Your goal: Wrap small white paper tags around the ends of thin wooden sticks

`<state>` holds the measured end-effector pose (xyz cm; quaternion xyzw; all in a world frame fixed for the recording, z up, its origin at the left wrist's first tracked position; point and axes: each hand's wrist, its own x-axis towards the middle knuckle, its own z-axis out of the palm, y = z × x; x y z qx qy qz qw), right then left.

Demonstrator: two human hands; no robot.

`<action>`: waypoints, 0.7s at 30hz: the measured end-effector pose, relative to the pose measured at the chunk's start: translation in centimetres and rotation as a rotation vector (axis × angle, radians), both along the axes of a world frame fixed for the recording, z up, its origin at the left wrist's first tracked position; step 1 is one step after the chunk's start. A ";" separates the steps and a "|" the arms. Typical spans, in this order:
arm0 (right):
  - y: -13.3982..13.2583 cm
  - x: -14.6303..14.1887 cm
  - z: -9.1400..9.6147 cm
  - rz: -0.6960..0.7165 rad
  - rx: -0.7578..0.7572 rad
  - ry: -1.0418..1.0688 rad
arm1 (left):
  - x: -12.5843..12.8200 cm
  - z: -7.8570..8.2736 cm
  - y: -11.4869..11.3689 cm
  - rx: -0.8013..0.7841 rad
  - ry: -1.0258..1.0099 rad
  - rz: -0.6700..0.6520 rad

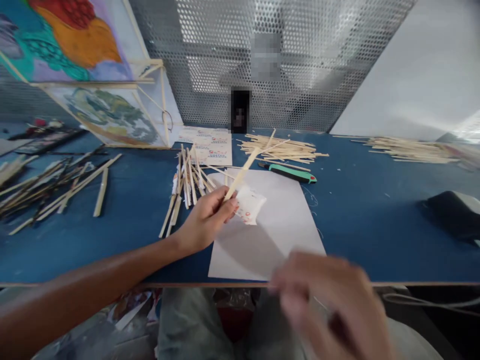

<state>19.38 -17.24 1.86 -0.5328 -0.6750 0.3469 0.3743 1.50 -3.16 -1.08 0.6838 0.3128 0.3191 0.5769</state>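
Observation:
My left hand (pixel 207 218) is closed around a thin bamboo stick (pixel 245 167) and a small crumpled white paper with red print (pixel 250 204), held over a white sheet (pixel 273 225) on the blue table (pixel 356 230). My right hand (pixel 326 300) is near the table's front edge, smeared by motion, so its fingers cannot be read. A loose bunch of bamboo sticks (pixel 187 185) lies just left of my left hand.
A pile of sticks (pixel 279 148) and a green utility knife (pixel 292 173) lie behind the sheet. More sticks lie at the far right (pixel 408 148) and far left (pixel 48 187). Painted kite frames (pixel 108 115) lean at the back left. A dark object (pixel 453 212) sits right.

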 end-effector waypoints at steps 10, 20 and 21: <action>11.1 2.2 -0.4 -0.043 0.148 -0.191 | -0.2 0.2 0.0 -0.243 -0.151 -0.016; 10.8 0.6 -2.0 -0.088 0.008 0.599 | -0.2 0.7 -1.2 -0.234 0.097 -0.176; 10.8 0.3 -1.9 -0.118 -0.015 0.648 | -0.2 0.7 -1.2 -0.226 0.112 -0.171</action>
